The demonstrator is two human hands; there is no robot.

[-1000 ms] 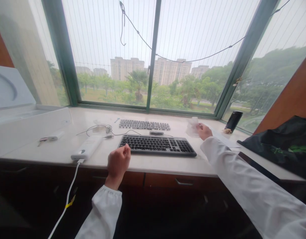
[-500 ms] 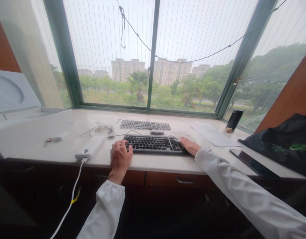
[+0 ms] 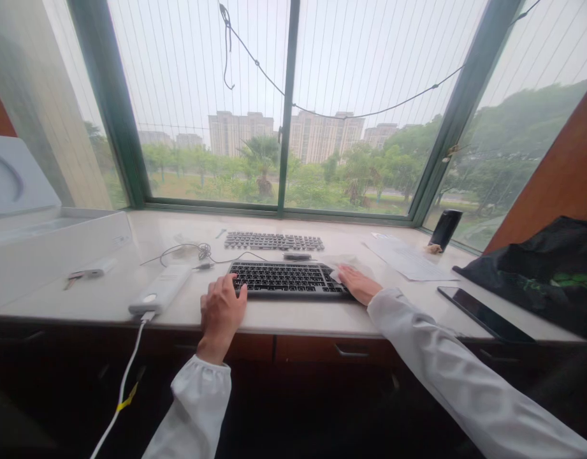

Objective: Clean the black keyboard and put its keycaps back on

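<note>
Left hand (image 3: 220, 315), loosely curled, touches the black keyboard (image 3: 288, 278), a white power bank (image 3: 160, 289) just beside it; right hand (image 3: 357, 285), open and flat, lies on a white tissue (image 3: 345, 261).

The only view came from a camera worn on the person's head, close above the near edge of the counter (image 3: 297, 315) and facing forward and down. From the picture's centre, the keyboard (image 3: 288, 277) lay close by at 6 o'clock, with the left hand (image 3: 220, 317) near at 7 o'clock and the right hand (image 3: 357, 285) near at 4 o'clock. The window (image 3: 197, 115) stood farther off at 12 o'clock.
</note>
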